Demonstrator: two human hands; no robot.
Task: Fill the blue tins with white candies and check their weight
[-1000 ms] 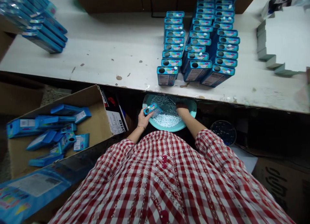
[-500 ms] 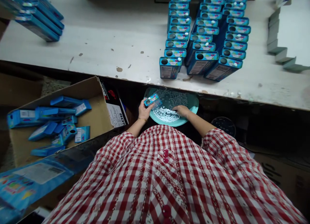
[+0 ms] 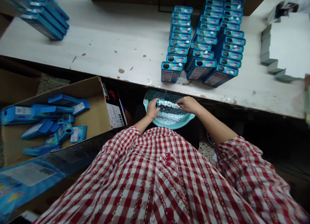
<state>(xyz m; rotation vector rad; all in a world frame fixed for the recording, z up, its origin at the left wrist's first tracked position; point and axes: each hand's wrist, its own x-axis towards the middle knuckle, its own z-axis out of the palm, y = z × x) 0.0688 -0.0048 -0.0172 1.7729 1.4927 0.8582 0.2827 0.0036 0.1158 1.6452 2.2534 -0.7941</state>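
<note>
My left hand (image 3: 152,109) is closed round a small blue candy box (image 3: 159,102) at the left side of a teal basin (image 3: 178,125). Small round white candies (image 3: 169,117) fill the basin. A raised row of white candies (image 3: 170,104) stretches from the box toward my right hand (image 3: 189,104). The fingers of that hand are bent together at the row's right end, over the basin. Whether they grip a scoop or only candies is hidden. The mouth of the box is covered by the candies against it.
Rows of upright blue boxes (image 3: 171,72) stand on the white table (image 3: 108,49), some with white candies on top. More blue boxes (image 3: 46,22) lie at the far left. A carton (image 3: 97,120) beside me holds several loose blue boxes. White stacked pieces (image 3: 283,43) are at right.
My right hand has risen from the candies in the basin, and a row of candies now reaches the box. My left hand has turned the box and moved it slightly right.
</note>
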